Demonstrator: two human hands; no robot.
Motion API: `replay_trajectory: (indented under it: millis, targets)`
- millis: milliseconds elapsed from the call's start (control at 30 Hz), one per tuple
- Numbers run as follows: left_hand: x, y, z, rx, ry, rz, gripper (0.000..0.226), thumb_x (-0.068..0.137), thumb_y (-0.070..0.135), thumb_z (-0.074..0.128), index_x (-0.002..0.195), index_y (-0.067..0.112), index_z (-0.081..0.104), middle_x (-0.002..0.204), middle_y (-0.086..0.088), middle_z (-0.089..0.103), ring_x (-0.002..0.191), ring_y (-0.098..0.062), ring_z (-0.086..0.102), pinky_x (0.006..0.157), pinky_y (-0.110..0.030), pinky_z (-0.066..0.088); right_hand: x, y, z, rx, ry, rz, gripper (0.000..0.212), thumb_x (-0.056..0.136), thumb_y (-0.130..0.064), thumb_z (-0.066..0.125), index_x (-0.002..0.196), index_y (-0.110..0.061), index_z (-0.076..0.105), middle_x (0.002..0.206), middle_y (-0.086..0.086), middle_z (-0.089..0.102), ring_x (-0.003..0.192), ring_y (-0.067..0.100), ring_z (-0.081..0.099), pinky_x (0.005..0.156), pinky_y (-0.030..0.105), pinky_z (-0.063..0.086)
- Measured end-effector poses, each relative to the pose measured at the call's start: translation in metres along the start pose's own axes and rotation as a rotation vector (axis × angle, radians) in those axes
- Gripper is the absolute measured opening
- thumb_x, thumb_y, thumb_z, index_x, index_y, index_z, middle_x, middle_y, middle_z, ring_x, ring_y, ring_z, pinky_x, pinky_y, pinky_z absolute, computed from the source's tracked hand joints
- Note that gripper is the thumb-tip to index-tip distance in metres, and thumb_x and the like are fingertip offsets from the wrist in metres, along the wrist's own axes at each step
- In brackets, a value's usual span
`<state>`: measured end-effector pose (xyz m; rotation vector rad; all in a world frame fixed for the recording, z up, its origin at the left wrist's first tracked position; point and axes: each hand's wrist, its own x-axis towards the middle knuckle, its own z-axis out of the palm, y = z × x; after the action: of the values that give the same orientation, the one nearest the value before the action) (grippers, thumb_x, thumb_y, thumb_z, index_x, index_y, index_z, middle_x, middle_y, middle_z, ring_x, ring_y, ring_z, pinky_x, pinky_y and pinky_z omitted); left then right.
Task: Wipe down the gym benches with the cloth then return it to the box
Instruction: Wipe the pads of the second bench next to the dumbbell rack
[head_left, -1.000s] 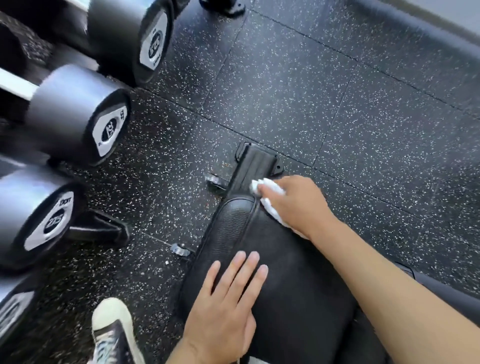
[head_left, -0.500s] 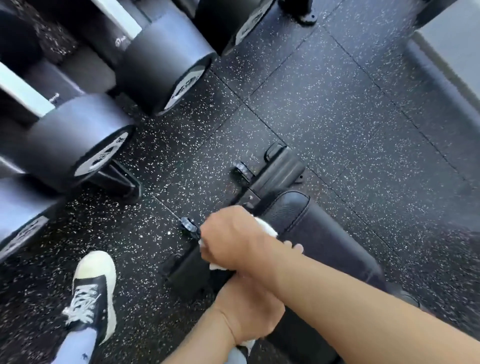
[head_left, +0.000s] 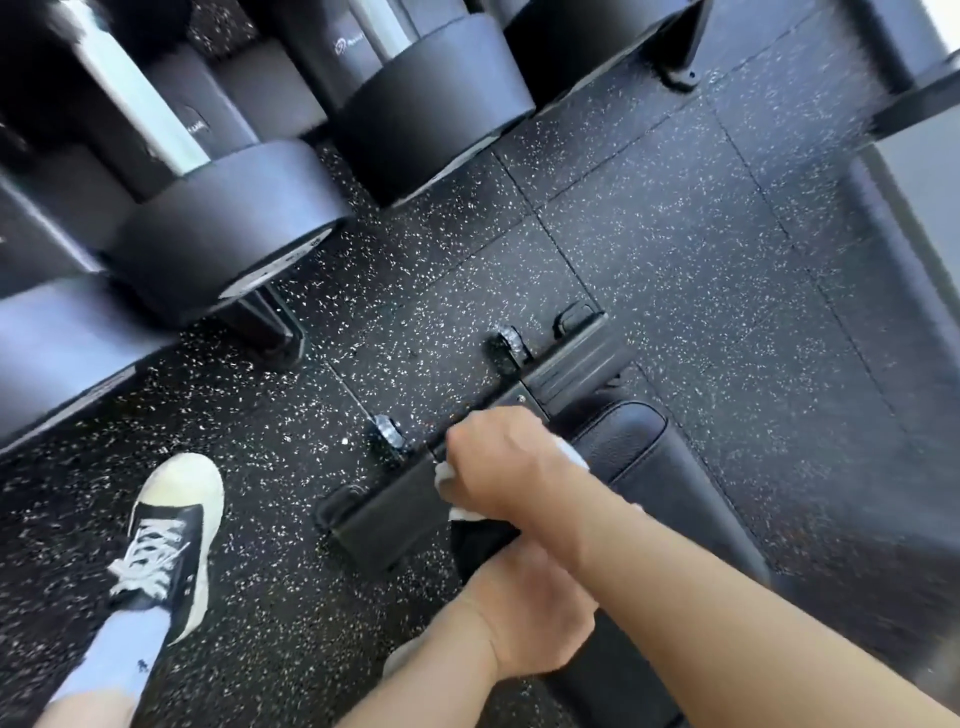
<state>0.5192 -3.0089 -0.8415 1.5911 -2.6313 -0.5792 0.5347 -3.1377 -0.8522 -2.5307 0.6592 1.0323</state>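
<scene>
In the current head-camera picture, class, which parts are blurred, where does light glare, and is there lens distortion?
Head view: the black round dumbbell heads and the left hand on the black padded bench are motion-smeared; the right hand gripping the white cloth and the black-and-white sneaker are sharper; the chrome dumbbell handle glares; floor seams bow, a wide-angle effect.

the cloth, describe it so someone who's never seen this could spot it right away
Find the black padded bench on the speckled floor. At its end by the metal foot, the right hand grips the cloth: crumpled, and the only white thing on the bench.
</scene>
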Motion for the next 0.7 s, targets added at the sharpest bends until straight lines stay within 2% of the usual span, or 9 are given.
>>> replay_trajectory:
  millis: [67,100,200,233,300,400,567,633,700]
  targets:
    - [0.001,-0.001,0.0,0.047,-0.002,-0.005,0.072,0.104,0.039,0.041,0.166,0.014,0.015,0.175,-0.008,0.017,0.161,-0.027,0.017,0.126,-0.054,0.009,-0.001,-0.025,0.004,0.021,-0.025,-0.098,0.054,0.089,-0.049,0.068,0.06,-0.017,0.036,0.062,0.0,0.052,0.052,0.021,0.045,0.048,0.026,0.022]
    - [0.001,-0.001,0.0,0.031,-0.026,0.011,0.071,0.104,0.035,0.038,0.167,0.014,0.011,0.175,-0.01,0.016,0.162,-0.029,0.015,0.127,-0.054,0.008,-0.002,-0.023,0.003,0.04,0.0,-0.096,0.052,0.09,-0.049,0.065,0.059,-0.017,0.038,0.057,-0.002,0.043,0.053,0.023,0.044,0.047,0.026,0.021]
    - [0.003,-0.001,-0.002,-0.033,-0.098,0.016,0.067,0.093,0.034,0.047,0.158,0.018,0.042,0.162,-0.004,0.047,0.15,-0.029,0.038,0.122,-0.05,0.026,-0.009,0.024,-0.005,0.081,0.144,0.065,0.049,0.092,-0.048,0.054,0.059,-0.015,0.039,0.056,-0.004,0.037,0.06,0.027,0.046,0.054,0.026,0.032]
    - [0.004,-0.001,-0.003,-0.011,-0.099,0.003,0.07,0.089,0.038,0.05,0.156,0.019,0.045,0.161,-0.002,0.048,0.15,-0.027,0.04,0.122,-0.05,0.027,-0.014,0.047,-0.008,0.104,0.196,0.129,0.048,0.091,-0.05,0.053,0.06,-0.014,0.041,0.056,-0.003,0.038,0.061,0.028,0.049,0.057,0.028,0.036]
    - [0.0,-0.002,-0.001,0.006,-0.094,-0.01,0.078,0.088,0.038,0.05,0.162,0.017,0.036,0.171,-0.006,0.03,0.159,-0.027,0.027,0.127,-0.052,0.021,-0.019,0.082,-0.014,0.153,0.295,0.237,0.049,0.087,-0.053,0.055,0.062,-0.012,0.046,0.056,-0.002,0.043,0.063,0.03,0.056,0.059,0.03,0.039]
    - [0.0,0.002,-0.002,0.01,-0.028,0.001,0.08,0.088,0.034,0.052,0.164,0.016,0.033,0.175,-0.008,0.019,0.161,-0.026,0.019,0.128,-0.052,0.019,-0.036,0.11,-0.005,0.35,0.515,0.421,0.05,0.085,-0.056,0.062,0.065,-0.011,0.054,0.061,0.001,0.051,0.066,0.029,0.058,0.056,0.031,0.036]
    - [0.013,-0.004,-0.022,-0.021,-0.045,0.053,0.07,0.085,0.034,0.057,0.153,0.018,0.05,0.164,-0.006,0.043,0.148,-0.027,0.043,0.121,-0.047,0.033,-0.096,0.11,0.048,0.574,0.939,0.588,0.043,0.097,-0.054,0.058,0.078,-0.017,0.068,0.075,-0.002,0.047,0.065,0.021,0.051,0.057,0.038,0.042]
    - [0.028,-0.014,-0.033,0.002,-0.027,0.093,0.062,0.083,0.031,0.057,0.144,0.019,0.057,0.154,-0.005,0.051,0.138,-0.028,0.049,0.118,-0.046,0.035,-0.129,0.111,0.077,0.647,1.011,0.687,0.04,0.097,-0.05,0.057,0.076,-0.017,0.065,0.074,-0.003,0.042,0.062,0.022,0.049,0.056,0.037,0.042]
    - [0.049,-0.025,-0.042,0.034,-0.01,0.082,0.059,0.083,0.028,0.056,0.142,0.018,0.058,0.154,-0.007,0.051,0.14,-0.031,0.049,0.12,-0.052,0.035,-0.161,0.111,0.105,0.674,1.001,0.768,0.039,0.097,-0.046,0.058,0.068,-0.02,0.052,0.071,-0.002,0.039,0.059,0.023,0.047,0.054,0.037,0.041]
